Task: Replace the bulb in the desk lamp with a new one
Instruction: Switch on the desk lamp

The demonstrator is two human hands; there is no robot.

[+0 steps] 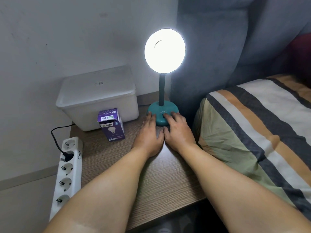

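Note:
A teal desk lamp stands at the back of a wooden bedside table (109,158). Its round base (161,109) carries a black flexible neck (162,89), and the bulb (165,51) at the top glows bright white toward me. My left hand (149,135) lies flat on the table with its fingertips touching the left side of the base. My right hand (178,132) lies beside it, fingertips on the front of the base near a dark switch. A purple bulb box (111,126) stands left of my hands with its top flap up; its contents are hidden.
A white lidded plastic bin (97,96) sits behind the box against the wall. A white power strip (67,174) lies along the table's left edge with one black plug (66,155) in it. A striped pillow (252,132) and grey headboard (210,56) border the right.

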